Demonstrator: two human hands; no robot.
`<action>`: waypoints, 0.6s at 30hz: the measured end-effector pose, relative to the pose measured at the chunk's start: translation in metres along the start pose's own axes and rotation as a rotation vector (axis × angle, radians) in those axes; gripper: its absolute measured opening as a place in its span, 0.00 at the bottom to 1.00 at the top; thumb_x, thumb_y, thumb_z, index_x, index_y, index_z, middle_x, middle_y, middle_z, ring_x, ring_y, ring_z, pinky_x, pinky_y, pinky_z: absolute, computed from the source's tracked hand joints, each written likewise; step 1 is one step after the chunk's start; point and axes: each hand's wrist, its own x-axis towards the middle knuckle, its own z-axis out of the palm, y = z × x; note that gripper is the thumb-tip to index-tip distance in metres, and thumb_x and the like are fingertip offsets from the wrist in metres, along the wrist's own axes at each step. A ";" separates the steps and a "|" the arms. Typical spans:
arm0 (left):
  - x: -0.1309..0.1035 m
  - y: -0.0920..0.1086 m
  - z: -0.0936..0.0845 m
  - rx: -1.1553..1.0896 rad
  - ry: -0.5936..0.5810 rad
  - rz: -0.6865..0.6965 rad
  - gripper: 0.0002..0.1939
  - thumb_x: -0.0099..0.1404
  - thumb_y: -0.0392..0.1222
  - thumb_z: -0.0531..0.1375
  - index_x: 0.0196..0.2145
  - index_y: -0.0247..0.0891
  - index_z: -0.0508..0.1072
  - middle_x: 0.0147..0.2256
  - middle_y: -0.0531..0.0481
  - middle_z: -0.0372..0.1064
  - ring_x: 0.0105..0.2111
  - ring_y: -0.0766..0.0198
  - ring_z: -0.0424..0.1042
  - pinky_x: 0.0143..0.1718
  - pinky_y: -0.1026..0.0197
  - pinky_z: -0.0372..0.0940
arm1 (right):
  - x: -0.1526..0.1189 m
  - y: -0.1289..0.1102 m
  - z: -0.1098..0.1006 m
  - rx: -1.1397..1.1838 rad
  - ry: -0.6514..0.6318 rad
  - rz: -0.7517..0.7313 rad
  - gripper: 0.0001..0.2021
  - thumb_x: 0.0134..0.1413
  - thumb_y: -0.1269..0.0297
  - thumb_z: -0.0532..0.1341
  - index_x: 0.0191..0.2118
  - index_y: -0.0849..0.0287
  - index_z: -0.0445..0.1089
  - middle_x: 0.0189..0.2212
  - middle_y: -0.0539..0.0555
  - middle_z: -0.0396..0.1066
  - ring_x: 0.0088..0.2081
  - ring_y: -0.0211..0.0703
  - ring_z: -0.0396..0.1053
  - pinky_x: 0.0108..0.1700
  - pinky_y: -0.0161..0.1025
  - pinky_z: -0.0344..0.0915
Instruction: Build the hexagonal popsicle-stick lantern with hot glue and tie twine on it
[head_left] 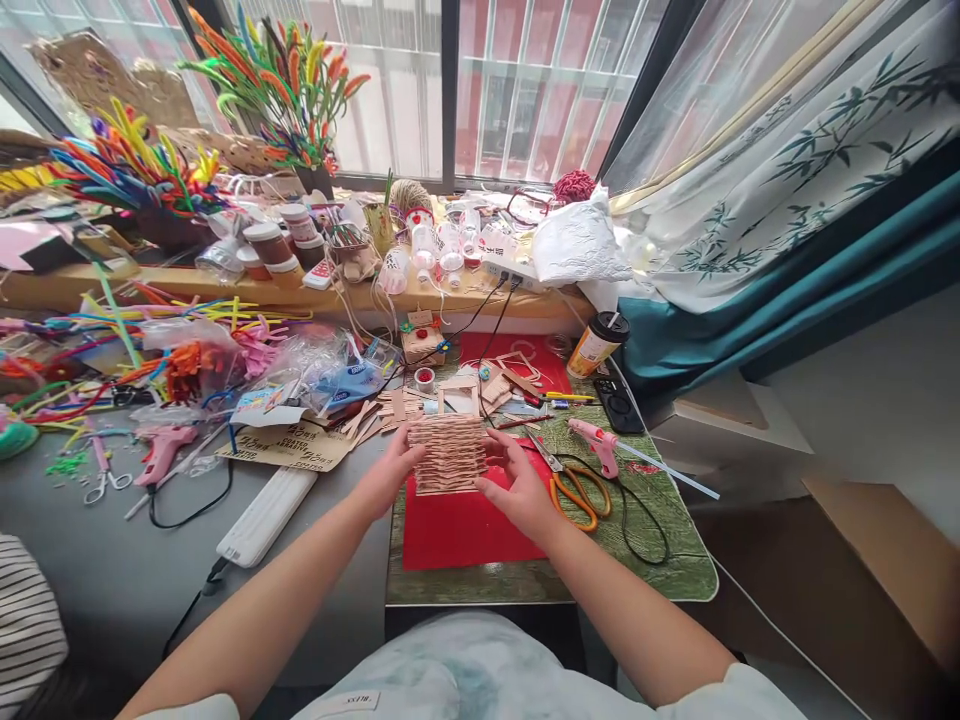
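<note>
Stacked-stick panel [450, 455]: left edge gripped by left fingers [409, 456], right edge flanked by wide-spread right fingers [498, 492]; red sheet [465, 530] exposed nearer.

A person's bare left hand [386, 475] and bare right hand [523, 488] hold a boxy stack of pale wooden sticks [450, 455] over a flat red sheet [465, 530], near the front edge of the green-patterned table [645, 510]; orange-handled metal scissors [581, 492] lie to the right.
</note>
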 end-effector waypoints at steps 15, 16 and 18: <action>-0.013 0.007 0.011 -0.059 0.109 -0.131 0.40 0.71 0.65 0.66 0.73 0.51 0.62 0.66 0.39 0.72 0.65 0.44 0.75 0.64 0.39 0.71 | 0.005 0.010 0.008 0.199 0.048 0.113 0.29 0.66 0.51 0.67 0.69 0.46 0.65 0.64 0.60 0.73 0.66 0.57 0.72 0.70 0.61 0.69; -0.013 0.006 0.010 -0.045 0.114 -0.124 0.41 0.71 0.65 0.66 0.73 0.51 0.60 0.67 0.38 0.71 0.66 0.43 0.74 0.65 0.39 0.70 | 0.005 0.010 0.009 0.199 0.048 0.109 0.29 0.66 0.51 0.67 0.69 0.47 0.64 0.64 0.61 0.73 0.66 0.57 0.72 0.70 0.61 0.70; -0.014 0.000 0.008 -0.007 0.096 -0.047 0.45 0.70 0.64 0.67 0.75 0.48 0.56 0.68 0.36 0.70 0.67 0.41 0.72 0.68 0.37 0.67 | 0.004 0.010 0.009 0.194 0.032 0.086 0.30 0.66 0.51 0.68 0.70 0.47 0.63 0.65 0.62 0.72 0.66 0.57 0.73 0.68 0.61 0.72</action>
